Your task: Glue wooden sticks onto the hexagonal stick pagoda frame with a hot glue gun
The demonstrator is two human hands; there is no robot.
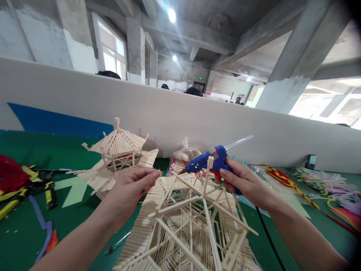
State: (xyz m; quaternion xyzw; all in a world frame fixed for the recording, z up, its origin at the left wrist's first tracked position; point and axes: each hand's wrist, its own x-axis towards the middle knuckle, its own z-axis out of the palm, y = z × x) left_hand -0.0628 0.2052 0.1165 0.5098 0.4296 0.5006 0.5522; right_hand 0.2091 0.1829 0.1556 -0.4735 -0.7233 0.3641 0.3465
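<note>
Gluing stage on a wooden-stick pavilion frame (pixel 191 222), sitting near centre on the green mat (pixel 84 222) and reaching the lower edge of view. Right hand (pixel 245 184) wrapped shut around a blue hot glue gun (pixel 210 162), nozzle aimed left, just above the frame's top post, clear glue stick jutting from the back. Left hand (pixel 132 188) pinched closed on what looks like a thin stick (pixel 159 173), held just beside the upper spokes; hard to tell more at this size. Finished stick pavilion (pixel 118 158) behind left, yellow-handled pliers (pixel 31 190) far left. Next, judged: nozzle tip to the joint, stick steadied against the spoke, fingers clear of hot glue.
</note>
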